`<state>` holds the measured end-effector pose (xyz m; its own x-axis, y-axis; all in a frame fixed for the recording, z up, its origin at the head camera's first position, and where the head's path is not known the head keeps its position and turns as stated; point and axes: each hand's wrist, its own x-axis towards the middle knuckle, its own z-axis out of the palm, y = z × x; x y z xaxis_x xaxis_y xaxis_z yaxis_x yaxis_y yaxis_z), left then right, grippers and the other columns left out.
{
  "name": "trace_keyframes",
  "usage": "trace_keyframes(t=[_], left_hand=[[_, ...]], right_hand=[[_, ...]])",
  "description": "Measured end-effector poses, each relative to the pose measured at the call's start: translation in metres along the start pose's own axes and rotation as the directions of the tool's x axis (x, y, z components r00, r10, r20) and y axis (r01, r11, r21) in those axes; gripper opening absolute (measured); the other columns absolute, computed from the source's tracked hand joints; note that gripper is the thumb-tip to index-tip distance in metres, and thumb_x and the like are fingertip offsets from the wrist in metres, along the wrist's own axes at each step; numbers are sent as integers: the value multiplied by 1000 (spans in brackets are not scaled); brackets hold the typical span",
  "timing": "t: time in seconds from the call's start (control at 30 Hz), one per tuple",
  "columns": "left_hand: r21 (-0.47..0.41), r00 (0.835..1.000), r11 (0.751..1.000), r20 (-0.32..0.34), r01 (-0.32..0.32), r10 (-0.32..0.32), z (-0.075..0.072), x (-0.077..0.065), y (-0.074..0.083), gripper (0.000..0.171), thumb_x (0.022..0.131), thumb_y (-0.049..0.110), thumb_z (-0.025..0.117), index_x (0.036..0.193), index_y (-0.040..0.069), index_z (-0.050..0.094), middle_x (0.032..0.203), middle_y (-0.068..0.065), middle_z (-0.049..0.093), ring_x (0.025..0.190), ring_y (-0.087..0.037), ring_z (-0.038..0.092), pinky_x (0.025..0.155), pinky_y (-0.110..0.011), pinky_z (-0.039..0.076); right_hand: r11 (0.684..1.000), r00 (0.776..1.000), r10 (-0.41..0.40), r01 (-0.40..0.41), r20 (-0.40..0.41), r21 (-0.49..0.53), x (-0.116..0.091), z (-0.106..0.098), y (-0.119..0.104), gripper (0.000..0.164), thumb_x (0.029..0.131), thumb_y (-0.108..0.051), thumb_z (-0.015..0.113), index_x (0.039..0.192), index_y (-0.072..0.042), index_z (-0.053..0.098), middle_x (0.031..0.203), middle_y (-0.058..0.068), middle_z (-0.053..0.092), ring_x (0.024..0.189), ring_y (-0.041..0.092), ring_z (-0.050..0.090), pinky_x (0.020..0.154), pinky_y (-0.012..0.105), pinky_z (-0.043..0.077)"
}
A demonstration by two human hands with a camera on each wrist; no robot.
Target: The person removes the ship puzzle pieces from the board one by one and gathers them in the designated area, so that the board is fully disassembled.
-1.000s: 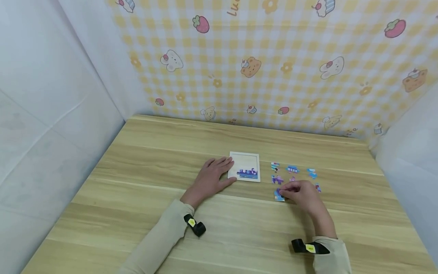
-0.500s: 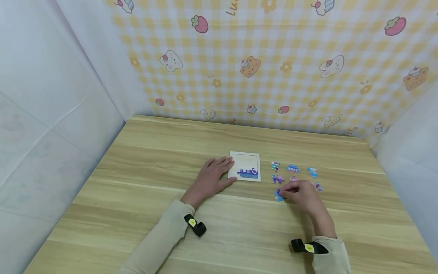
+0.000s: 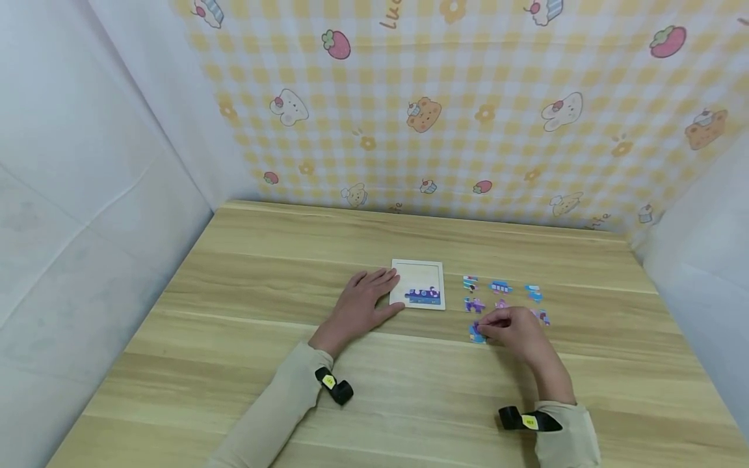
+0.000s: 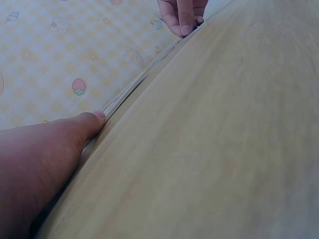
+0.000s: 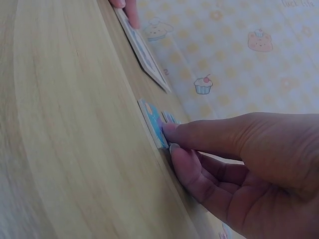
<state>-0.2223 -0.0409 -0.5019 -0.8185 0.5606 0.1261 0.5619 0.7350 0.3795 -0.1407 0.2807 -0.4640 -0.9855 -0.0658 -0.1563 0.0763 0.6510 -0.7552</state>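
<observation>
My left hand (image 3: 365,302) lies with fingers spread at the left side of a white-framed puzzle board (image 3: 417,263), fingertips and thumb at its edge. A purple-and-blue joined section (image 3: 424,296) fills the board's lower right part. To the right of the board, my right hand (image 3: 515,331) pinches a blue jigsaw puzzle piece (image 3: 476,333) between thumb and fingers. In the right wrist view, that puzzle piece (image 5: 153,122) is close to the tabletop, its far corner hidden by the thumb. The left wrist view shows my left thumb (image 4: 89,122) along the board's edge.
Several loose puzzle pieces lie around the right hand, among them a striped one (image 3: 471,283), a blue one (image 3: 500,287), another blue one (image 3: 534,293) and a purple one (image 3: 474,305). A checked cloth (image 3: 374,117) hangs behind the wooden table (image 3: 281,260).
The blue puzzle piece in my right fingers has turned slightly, its outline now different. Both hands stay where they were. The head view has shifted a little.
</observation>
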Motion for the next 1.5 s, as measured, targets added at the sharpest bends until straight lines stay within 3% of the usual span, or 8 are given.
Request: trace_keyframes(t=[0.67,0.9,1.27,1.5], left_hand=[[-2,1000,1000,-23,13,-13,0,-5,-6,71,102,60,53,157,16,47,164,3,39,154,-19,31,126,-46,18],[-4,1000,1000,-24,20,-20,-1,-7,-8,71,102,60,53,157,16,46,164,3,38,154,-19,31,127,-46,18],[10,1000,1000,-8,-8,8,-4,-4,-4,69,103,58,53,157,16,47,164,3,39,153,-19,32,126,-46,18],[12,1000,1000,-4,-19,19,-3,-5,-3,69,103,59,53,157,16,46,164,3,39,153,-19,32,126,-46,18]], right_hand=[[997,996,-76,76,38,-6,2,-1,-7,7,96,-1,71,100,1,76,91,7,73,79,18,67,65,25,57],[990,992,-117,120,49,-75,4,0,-14,5,96,-3,71,99,-3,76,92,4,72,83,17,66,67,25,56],[978,985,-172,168,-21,-122,5,2,-30,4,95,-5,74,98,-3,75,88,4,68,79,17,61,63,24,52],[967,975,-221,216,-27,-136,18,9,-45,7,99,-7,69,101,-3,75,87,4,70,77,15,62,64,25,53]])
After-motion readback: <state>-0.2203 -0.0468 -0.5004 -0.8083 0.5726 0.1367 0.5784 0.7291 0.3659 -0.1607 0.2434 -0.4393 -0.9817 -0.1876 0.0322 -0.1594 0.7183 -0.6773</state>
